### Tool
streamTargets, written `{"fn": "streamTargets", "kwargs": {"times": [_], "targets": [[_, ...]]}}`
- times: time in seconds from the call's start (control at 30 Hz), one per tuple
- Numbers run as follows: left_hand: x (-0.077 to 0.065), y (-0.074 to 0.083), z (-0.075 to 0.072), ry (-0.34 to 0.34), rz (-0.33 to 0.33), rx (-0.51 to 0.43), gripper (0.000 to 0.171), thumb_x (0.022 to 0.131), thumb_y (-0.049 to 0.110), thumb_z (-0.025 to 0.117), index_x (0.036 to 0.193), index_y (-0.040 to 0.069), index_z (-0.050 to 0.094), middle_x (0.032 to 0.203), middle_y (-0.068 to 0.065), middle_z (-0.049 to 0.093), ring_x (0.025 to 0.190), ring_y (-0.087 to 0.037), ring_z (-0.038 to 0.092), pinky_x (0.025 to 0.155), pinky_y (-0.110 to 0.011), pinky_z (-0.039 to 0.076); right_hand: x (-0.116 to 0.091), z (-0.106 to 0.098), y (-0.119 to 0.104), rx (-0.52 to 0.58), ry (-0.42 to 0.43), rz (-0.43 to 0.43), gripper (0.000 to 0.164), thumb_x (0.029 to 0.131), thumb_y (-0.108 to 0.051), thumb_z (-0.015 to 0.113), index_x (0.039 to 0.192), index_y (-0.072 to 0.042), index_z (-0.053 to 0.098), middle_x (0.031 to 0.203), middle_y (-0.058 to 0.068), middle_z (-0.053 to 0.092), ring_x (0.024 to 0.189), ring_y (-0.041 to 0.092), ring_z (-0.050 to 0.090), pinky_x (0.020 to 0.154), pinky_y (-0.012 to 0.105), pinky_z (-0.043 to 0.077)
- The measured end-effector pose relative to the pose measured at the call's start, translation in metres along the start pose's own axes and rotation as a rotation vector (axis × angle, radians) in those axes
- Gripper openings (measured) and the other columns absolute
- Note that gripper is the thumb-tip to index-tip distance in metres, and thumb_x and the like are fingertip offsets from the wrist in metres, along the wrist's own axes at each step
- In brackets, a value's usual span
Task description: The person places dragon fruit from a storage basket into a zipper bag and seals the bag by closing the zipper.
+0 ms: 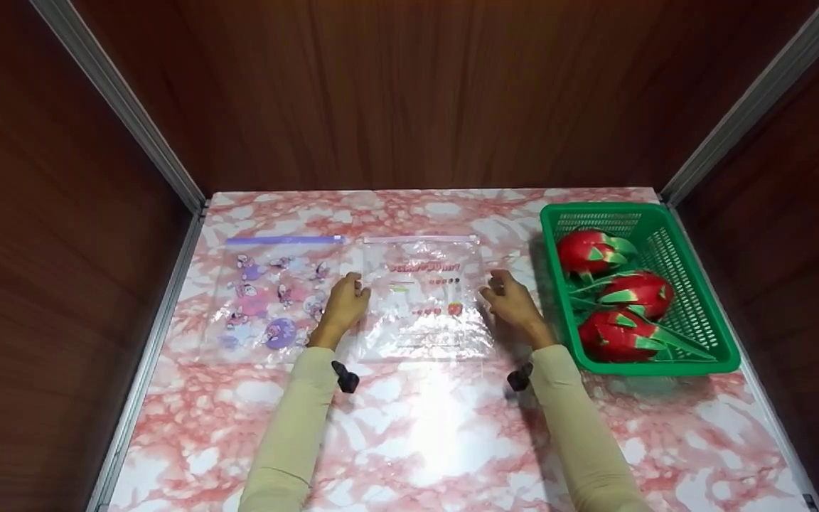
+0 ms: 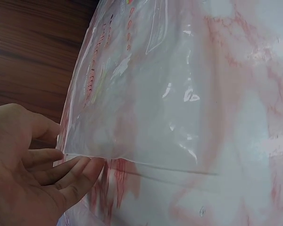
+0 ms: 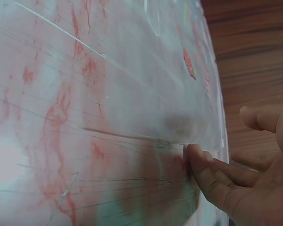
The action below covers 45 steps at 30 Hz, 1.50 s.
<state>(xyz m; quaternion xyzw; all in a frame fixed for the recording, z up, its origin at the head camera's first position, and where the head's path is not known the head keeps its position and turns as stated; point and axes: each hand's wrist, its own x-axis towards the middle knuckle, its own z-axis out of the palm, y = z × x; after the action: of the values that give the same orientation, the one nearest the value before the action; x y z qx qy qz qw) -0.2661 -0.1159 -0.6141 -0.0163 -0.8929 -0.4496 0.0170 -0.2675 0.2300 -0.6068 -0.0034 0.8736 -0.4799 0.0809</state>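
A clear zip bag [image 1: 420, 334] with red lettering and small strawberry prints lies flat between the two hands. My left hand [image 1: 345, 306] is at its left edge. In the left wrist view the fingertips [image 2: 95, 167] touch that edge, loosely bent. On the other side, my right hand [image 1: 514, 306] has its fingertips [image 3: 194, 153] at the bag's right edge, the thumb held apart. Left of the left hand lies a second clear zip bag [image 1: 267, 302] with purple and pink cartoon prints and a purple slider strip.
A green plastic basket [image 1: 726, 334] stands on the right of the marbled table [image 1: 395, 419]. It holds three red dragon fruits [image 1: 584, 249] with green leaf tips. Dark wood panels [image 1: 409, 92] with metal corner strips enclose the table at the back and both sides.
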Motion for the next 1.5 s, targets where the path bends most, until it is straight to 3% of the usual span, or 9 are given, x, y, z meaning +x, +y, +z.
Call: {"fn": "streamTargets", "kwargs": {"times": [0.1,0.3,0.43,0.5,0.63,0.77,0.93,1.07,1.5], "targets": [[0.0,-0.0013,0.0009,-0.005,-0.017,-0.013,0.04,0.1,0.003,0.06,0.135,-0.016,0.057,0.112,-0.028,0.068,0.108,-0.041,0.069,0.104,-0.053,0.055,0.0,0.0004,0.0006,0.023,0.015,0.008,0.055,0.107,-0.014,0.061,0.153,0.009,0.042,0.149,0.034,0.055,0.116,0.042,0.069,0.071,0.021,0.055],[-0.0004,-0.0067,0.0031,0.007,-0.018,-0.017,0.038,0.099,0.001,0.059,0.131,-0.019,0.058,0.107,-0.028,0.071,0.105,-0.042,0.07,0.103,-0.053,0.056,-0.0011,0.0023,0.0014,0.076,0.038,0.038,0.049,0.106,-0.009,0.06,0.149,0.01,0.046,0.135,0.031,0.063,0.085,0.028,0.069,0.062,0.027,0.058],[-0.0012,-0.0073,0.0028,0.026,0.011,-0.013,0.02,0.099,0.0,0.06,0.11,-0.017,0.062,0.095,-0.023,0.063,0.098,-0.04,0.064,0.098,-0.054,0.054,-0.0001,0.0013,0.0038,0.042,0.042,0.028,0.045,0.106,-0.009,0.059,0.145,0.011,0.05,0.12,0.028,0.067,0.065,0.016,0.064,0.055,0.022,0.053],[-0.0011,-0.0076,0.0029,0.034,0.024,-0.005,0.012,0.099,0.0,0.061,0.097,-0.011,0.06,0.089,-0.015,0.057,0.092,-0.035,0.06,0.093,-0.053,0.054,0.0007,0.0002,0.0052,-0.005,0.05,0.008,0.043,0.105,-0.009,0.06,0.142,0.012,0.054,0.114,0.027,0.069,0.067,0.016,0.064,0.057,0.02,0.051],[0.0005,-0.0082,0.0034,0.019,0.008,-0.002,0.019,0.1,0.001,0.062,0.085,-0.007,0.055,0.081,-0.005,0.045,0.082,-0.026,0.052,0.082,-0.045,0.05,0.0017,-0.0014,0.0077,-0.101,0.072,-0.031,0.038,0.102,-0.007,0.061,0.135,0.011,0.062,0.109,0.025,0.071,0.086,0.024,0.068,0.07,0.021,0.051],[0.0015,-0.008,0.0038,0.012,-0.039,-0.024,0.014,0.102,0.002,0.062,0.094,-0.01,0.062,0.082,-0.007,0.055,0.08,-0.021,0.055,0.08,-0.038,0.052,0.0017,-0.0017,0.0088,-0.123,0.077,-0.043,0.035,0.1,-0.005,0.063,0.131,0.009,0.066,0.106,0.023,0.071,0.091,0.024,0.065,0.074,0.023,0.049],[0.0009,-0.0062,0.0042,0.036,-0.045,-0.038,0.009,0.102,0.001,0.061,0.103,-0.007,0.063,0.093,-0.017,0.067,0.088,-0.028,0.064,0.082,-0.038,0.054,0.0012,-0.0016,0.0083,-0.037,0.078,-0.033,0.032,0.099,-0.001,0.063,0.129,0.009,0.067,0.096,0.016,0.069,0.064,0.01,0.058,0.056,0.018,0.047],[-0.0006,-0.0047,0.0042,0.06,-0.025,-0.053,0.006,0.101,0.001,0.057,0.1,-0.004,0.058,0.095,-0.021,0.069,0.092,-0.034,0.067,0.084,-0.042,0.056,0.0001,-0.0024,0.0074,0.033,0.074,-0.028,0.031,0.099,0.001,0.061,0.129,0.01,0.066,0.091,0.011,0.067,0.054,0.009,0.056,0.048,0.019,0.046],[0.0025,-0.005,0.0018,0.091,-0.015,-0.116,0.013,0.101,0.0,0.056,0.112,-0.005,0.058,0.1,-0.021,0.069,0.093,-0.035,0.068,0.084,-0.044,0.057,0.0018,-0.0052,0.0018,0.063,0.131,-0.063,0.023,0.101,0.004,0.059,0.122,0.01,0.066,0.102,0.022,0.069,0.072,0.007,0.057,0.061,0.018,0.047]]}}
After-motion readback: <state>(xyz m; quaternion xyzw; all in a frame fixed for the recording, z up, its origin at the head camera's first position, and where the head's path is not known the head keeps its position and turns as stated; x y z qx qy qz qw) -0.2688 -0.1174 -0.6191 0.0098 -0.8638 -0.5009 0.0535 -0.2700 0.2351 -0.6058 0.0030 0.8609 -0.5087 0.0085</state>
